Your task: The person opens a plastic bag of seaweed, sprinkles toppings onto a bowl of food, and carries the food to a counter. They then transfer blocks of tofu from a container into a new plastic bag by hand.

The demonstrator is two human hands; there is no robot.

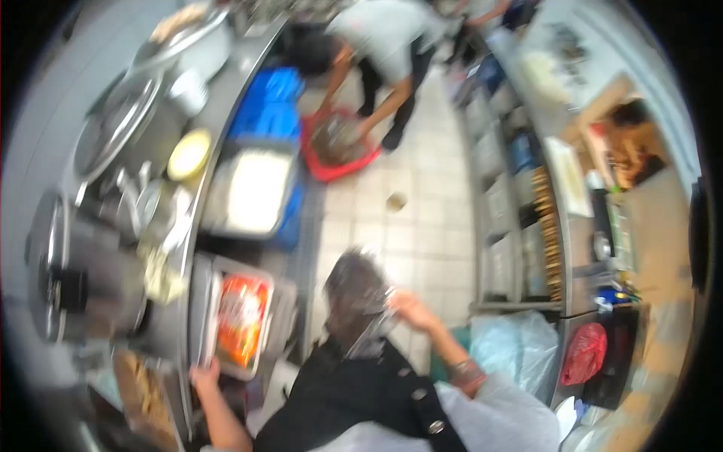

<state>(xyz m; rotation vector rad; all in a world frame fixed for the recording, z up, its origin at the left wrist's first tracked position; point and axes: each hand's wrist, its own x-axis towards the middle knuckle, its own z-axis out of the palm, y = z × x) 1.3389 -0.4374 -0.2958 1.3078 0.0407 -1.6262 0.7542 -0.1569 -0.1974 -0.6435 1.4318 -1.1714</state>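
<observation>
A clear plastic bag with dark contents (352,290) hangs in front of my dark apron, and my right hand (407,307) is closed on its upper right side. My left hand (205,372) is at the left counter's edge, its fingers closed by the corner of a grey tray (209,320); blur hides whether it grips the tray or the counter. An orange-red package (242,316) lies in that tray.
Ahead, a co-worker (384,45) bends over a red basin (331,172) on the tiled floor. Blue crates (267,105) and a white-filled container (257,190) stand at the left. Shelving (520,218) and plastic bags (516,343) line the right.
</observation>
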